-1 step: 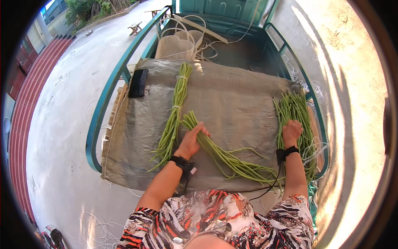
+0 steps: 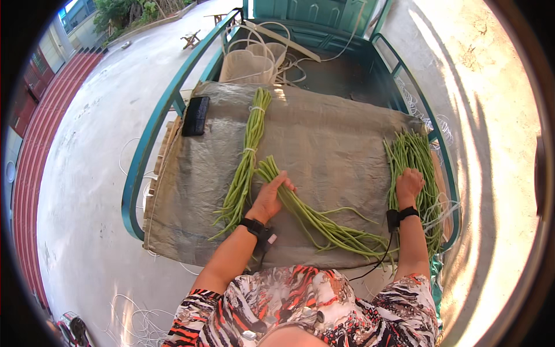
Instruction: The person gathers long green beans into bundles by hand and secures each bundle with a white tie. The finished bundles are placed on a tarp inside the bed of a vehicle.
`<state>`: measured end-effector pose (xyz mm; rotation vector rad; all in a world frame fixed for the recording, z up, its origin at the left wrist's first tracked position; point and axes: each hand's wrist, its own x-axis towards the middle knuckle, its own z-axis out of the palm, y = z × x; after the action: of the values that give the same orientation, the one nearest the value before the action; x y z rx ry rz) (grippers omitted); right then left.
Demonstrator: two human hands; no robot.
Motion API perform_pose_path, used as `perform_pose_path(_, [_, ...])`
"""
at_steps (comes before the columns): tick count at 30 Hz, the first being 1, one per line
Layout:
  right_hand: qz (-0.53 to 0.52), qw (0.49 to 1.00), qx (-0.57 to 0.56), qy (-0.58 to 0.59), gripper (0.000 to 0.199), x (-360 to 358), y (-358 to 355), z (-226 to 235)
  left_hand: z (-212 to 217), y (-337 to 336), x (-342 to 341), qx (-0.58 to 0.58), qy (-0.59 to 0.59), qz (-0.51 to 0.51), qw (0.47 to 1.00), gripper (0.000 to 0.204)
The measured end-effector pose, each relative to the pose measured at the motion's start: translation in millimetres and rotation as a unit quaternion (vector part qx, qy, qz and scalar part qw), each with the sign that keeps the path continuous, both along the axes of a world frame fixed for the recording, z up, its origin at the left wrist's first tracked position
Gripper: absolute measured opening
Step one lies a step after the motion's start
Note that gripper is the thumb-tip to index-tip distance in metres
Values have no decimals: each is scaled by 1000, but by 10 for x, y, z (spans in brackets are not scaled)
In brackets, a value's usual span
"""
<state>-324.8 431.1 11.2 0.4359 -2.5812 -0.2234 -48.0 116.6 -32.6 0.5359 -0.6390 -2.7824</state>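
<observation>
We worked at a teal metal-railed cart [image 2: 130,196], its surface [image 2: 324,156] covered in a creased grey-brown plastic sheet. A thick pile of long, thin green beans [image 2: 413,147] lay along the right edge; a loose bunch of slim green beans [image 2: 312,215] slanted across the middle, just beside a narrow green bundle tied with pale bands [image 2: 250,139]. Our left hand [image 2: 270,196] had its grip around the bunch near its upper end; our right hand [image 2: 409,184] curled over the pile, though we couldn't tell whether its grip enclosed any beans. Good handling, we judged, meant level ends, gentle pressure and untangled strands.
</observation>
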Motion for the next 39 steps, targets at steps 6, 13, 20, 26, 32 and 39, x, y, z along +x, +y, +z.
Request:
perform_pose_path(6, [151, 945, -290, -32, 10, 318, -227, 164, 73, 18, 27, -36, 1, -22, 999, 22])
perform_pose_path(13, [230, 614, -605, -452, 16, 1555, -1186, 324, 76, 9, 35, -49, 5, -4, 999, 31])
perform_pose_path(20, [256, 597, -437, -622, 24, 2169, -1239, 48, 51, 26, -6, -4, 7, -34, 999, 31])
perform_pose_path(26, [210, 632, -458, -589, 20, 2292, -1181, 262, 46, 5, 72, -24, 9, 2, 1000, 30])
perform_pose_path(32, [185, 678, -488, -518, 19, 2277, -1029, 79, 18, 13, 37, -3, 4, -8, 1000, 25])
perform_pose_path(39, [210, 739, -453, -452, 18, 2274, -977, 23, 61, 26, 73, 11, 40, 13, 999, 29])
